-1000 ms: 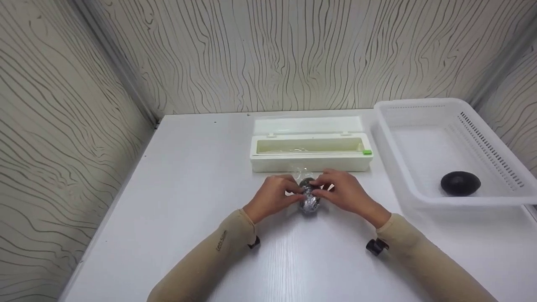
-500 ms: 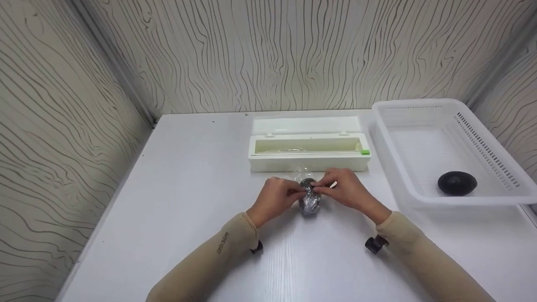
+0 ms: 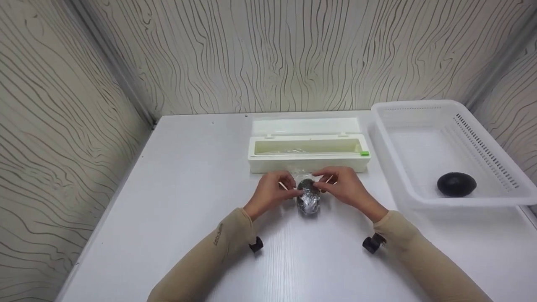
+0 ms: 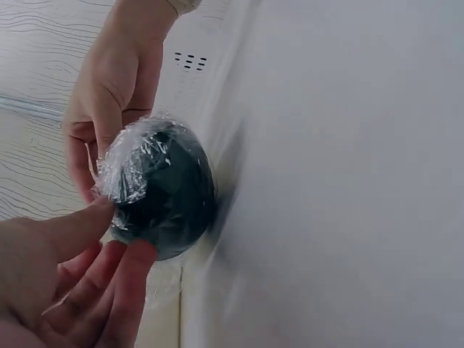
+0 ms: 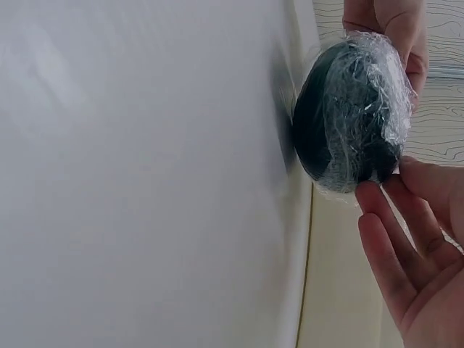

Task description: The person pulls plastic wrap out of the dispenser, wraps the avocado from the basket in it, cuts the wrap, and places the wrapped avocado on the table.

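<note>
A dark green avocado (image 3: 308, 201), wrapped in crinkled cling film (image 5: 388, 94), rests on the white table. My left hand (image 3: 275, 191) is at its left side, thumb and curled fingers (image 4: 134, 264) touching the wrapped skin in the left wrist view. On the other side my right hand (image 3: 344, 184) has its thumb and fingers (image 5: 373, 199) on the film near the avocado's far end. A loose flap of clear film spreads beyond that end, toward the dispenser. How much film each hand pinches is hard to tell.
Just behind the hands, a white cling film dispenser (image 3: 308, 165) has its lid raised and a green slider (image 3: 364, 153) at the right. A white slotted basket (image 3: 390, 159) to the right holds a second dark avocado (image 3: 456, 184). Patterned walls enclose the table.
Both hands had their fingertips close together over the wrapped avocado. They have since drawn apart slightly to its two sides, uncovering more of its top.
</note>
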Demonstrator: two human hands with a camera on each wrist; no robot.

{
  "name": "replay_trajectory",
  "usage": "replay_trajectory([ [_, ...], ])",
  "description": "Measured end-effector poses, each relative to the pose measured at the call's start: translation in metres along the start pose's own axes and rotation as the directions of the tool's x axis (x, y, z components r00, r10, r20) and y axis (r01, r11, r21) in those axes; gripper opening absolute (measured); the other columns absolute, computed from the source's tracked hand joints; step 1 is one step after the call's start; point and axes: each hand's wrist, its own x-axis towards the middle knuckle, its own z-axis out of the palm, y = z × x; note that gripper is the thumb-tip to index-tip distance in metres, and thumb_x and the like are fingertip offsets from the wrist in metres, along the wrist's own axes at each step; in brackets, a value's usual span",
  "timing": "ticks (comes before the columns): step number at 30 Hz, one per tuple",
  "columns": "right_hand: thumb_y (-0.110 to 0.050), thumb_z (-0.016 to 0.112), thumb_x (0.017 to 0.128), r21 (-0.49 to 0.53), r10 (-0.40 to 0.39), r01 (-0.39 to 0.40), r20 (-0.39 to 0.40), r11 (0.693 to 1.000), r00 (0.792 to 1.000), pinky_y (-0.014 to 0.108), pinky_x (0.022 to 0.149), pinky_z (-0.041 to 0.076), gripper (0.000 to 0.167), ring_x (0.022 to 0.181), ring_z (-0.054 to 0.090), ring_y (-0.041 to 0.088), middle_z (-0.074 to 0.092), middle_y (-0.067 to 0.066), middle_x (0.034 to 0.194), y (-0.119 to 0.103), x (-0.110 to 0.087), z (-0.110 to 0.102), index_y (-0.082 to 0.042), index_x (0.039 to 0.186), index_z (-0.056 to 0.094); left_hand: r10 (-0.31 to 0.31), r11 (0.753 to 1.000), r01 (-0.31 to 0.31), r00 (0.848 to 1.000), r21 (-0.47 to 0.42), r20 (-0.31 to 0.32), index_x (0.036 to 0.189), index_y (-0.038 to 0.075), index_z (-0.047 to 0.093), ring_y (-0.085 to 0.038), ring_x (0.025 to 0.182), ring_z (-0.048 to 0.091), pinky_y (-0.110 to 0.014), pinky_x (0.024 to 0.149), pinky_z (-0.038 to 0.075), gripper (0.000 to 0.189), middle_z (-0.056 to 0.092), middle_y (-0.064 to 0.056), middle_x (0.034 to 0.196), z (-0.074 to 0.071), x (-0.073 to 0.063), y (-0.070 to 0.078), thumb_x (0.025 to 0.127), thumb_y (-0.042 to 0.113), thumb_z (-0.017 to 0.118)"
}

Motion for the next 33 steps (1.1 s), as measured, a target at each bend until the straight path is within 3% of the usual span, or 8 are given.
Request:
replay_trajectory([
  [3, -0.015, 0.082, 0.089, -0.036, -0.023, 0.023, -0.004, 0.999, 1.000, 0.021, 0.068, 0.058, 0.015, 0.077, 0.073, 0.019, 0.079, 0.005, 0.089, 0.000, 0.000, 0.002, -0.010, 0.103, 0.082, 0.101, 0.982, -0.102, 0.995, 0.159, 0.015, 0.091, 0.014, 0.075, -0.004, 0.074, 0.069, -0.018, 0.068, 0.057, 0.011, 0.076, 0.003, 0.086, 0.002, -0.006, 0.006, 0.090, 0.021, 0.082],
  [6, -0.016, 0.082, 0.090, -0.071, -0.053, 0.054, 0.005, 0.996, 0.999, 0.021, 0.069, 0.058, 0.011, 0.080, 0.072, 0.018, 0.079, 0.004, 0.090, -0.002, -0.001, 0.001, -0.011, 0.100, 0.083, 0.179, 0.922, -0.179, 0.983, 0.342, 0.032, 0.093, 0.018, 0.074, -0.002, 0.072, 0.066, -0.016, 0.065, 0.053, 0.017, 0.076, 0.006, 0.086, 0.008, -0.012, 0.015, 0.095, 0.034, 0.077],
  [10, -0.015, 0.079, 0.092, -0.079, -0.064, 0.067, 0.037, 0.995, 0.997, 0.021, 0.066, 0.058, 0.012, 0.076, 0.074, 0.018, 0.079, 0.005, 0.091, -0.004, -0.002, -0.001, -0.010, 0.103, 0.082, 0.210, 0.819, -0.194, 0.977, 0.540, 0.031, 0.100, 0.019, 0.068, -0.005, 0.067, 0.058, -0.020, 0.058, 0.044, 0.038, 0.070, 0.007, 0.082, 0.017, -0.018, 0.021, 0.090, 0.054, 0.077],
  [13, -0.013, 0.076, 0.095, -0.065, -0.046, 0.049, 0.044, 0.997, 0.998, 0.020, 0.060, 0.056, 0.013, 0.070, 0.074, 0.019, 0.079, 0.007, 0.089, -0.003, -0.004, -0.006, -0.007, 0.105, 0.081, 0.190, 0.776, -0.171, 0.981, 0.607, 0.034, 0.107, 0.018, 0.066, -0.007, 0.066, 0.056, -0.024, 0.056, 0.041, 0.046, 0.066, 0.006, 0.083, 0.022, -0.019, 0.023, 0.086, 0.057, 0.079],
  [18, -0.011, 0.072, 0.097, -0.081, -0.013, 0.012, 0.000, 0.997, 1.000, 0.021, 0.054, 0.052, 0.014, 0.064, 0.072, 0.014, 0.076, 0.004, 0.082, 0.001, -0.006, -0.018, -0.005, 0.107, 0.080, 0.149, 0.809, -0.148, 0.988, 0.569, 0.045, 0.107, 0.016, 0.064, -0.010, 0.068, 0.056, -0.025, 0.058, 0.044, 0.043, 0.063, 0.005, 0.087, 0.021, -0.019, 0.024, 0.084, 0.046, 0.084],
  [24, -0.010, 0.071, 0.097, -0.102, 0.021, -0.023, -0.016, 0.995, 1.000, 0.021, 0.055, 0.051, 0.015, 0.066, 0.072, 0.016, 0.076, 0.004, 0.083, 0.004, -0.008, -0.025, -0.004, 0.108, 0.080, 0.109, 0.861, -0.129, 0.992, 0.493, 0.070, 0.118, 0.015, 0.062, -0.017, 0.087, 0.071, -0.033, 0.074, 0.058, 0.043, 0.070, -0.001, 0.106, 0.014, -0.017, 0.021, 0.085, 0.034, 0.084],
  [28, -0.010, 0.072, 0.096, -0.112, 0.027, -0.031, -0.033, 0.993, 0.999, 0.021, 0.056, 0.051, 0.015, 0.066, 0.072, 0.016, 0.075, 0.003, 0.082, 0.004, -0.010, -0.027, -0.004, 0.107, 0.080, 0.112, 0.852, -0.142, 0.990, 0.503, 0.091, 0.129, 0.019, 0.063, -0.019, 0.086, 0.071, -0.036, 0.074, 0.059, 0.048, 0.071, -0.003, 0.108, 0.011, -0.018, 0.022, 0.086, 0.029, 0.080],
  [33, -0.010, 0.072, 0.096, -0.117, 0.014, -0.022, -0.067, 0.993, 0.998, 0.020, 0.058, 0.052, 0.013, 0.068, 0.073, 0.017, 0.076, 0.004, 0.081, 0.003, -0.011, -0.032, -0.006, 0.106, 0.080, 0.166, 0.819, -0.191, 0.982, 0.541, 0.096, 0.126, 0.021, 0.068, -0.018, 0.081, 0.068, -0.037, 0.072, 0.058, 0.045, 0.072, -0.001, 0.101, 0.008, -0.019, 0.022, 0.082, 0.018, 0.075],
])
